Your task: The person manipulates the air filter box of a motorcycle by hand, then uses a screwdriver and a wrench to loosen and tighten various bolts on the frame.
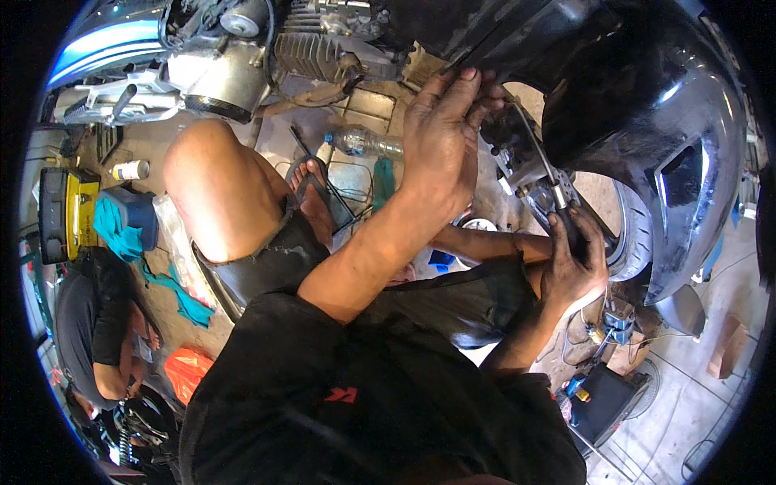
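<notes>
Head view: the cable (531, 131) runs between my hands, alongside the black panel (687, 129). My right hand (574, 268) has its fingers clamped on a dark part (572, 235) just below the metal fitting (559, 196); my left hand (442, 139) bunches its fingers near the upper end, gripping or not, I can't tell. Beyond lies a clear bottle (364, 141). Teal cloth (115, 229) drapes over a blue bin (147, 213) beside a yellow box (86, 212).
</notes>
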`<move>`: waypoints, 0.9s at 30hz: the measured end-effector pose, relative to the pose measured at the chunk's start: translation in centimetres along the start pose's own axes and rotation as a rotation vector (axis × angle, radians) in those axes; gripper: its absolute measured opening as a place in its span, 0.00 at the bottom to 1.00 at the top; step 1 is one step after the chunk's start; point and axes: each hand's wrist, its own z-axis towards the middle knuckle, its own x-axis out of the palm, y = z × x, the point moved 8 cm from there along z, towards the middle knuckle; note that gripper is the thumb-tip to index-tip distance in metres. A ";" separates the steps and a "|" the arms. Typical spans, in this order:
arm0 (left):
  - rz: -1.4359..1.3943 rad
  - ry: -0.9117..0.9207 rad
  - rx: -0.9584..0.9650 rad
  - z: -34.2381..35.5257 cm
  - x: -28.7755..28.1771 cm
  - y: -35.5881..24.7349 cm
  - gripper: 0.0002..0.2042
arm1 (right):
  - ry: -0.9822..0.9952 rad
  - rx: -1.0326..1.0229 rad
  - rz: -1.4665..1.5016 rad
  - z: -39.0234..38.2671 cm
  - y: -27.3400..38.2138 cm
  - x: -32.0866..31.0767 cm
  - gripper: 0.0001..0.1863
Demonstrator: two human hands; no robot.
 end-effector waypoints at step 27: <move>0.419 0.255 0.217 2.3 0.0 -1.6 0.10 | 0.007 0.123 0.262 -3.0 -3.1 0.9 0.12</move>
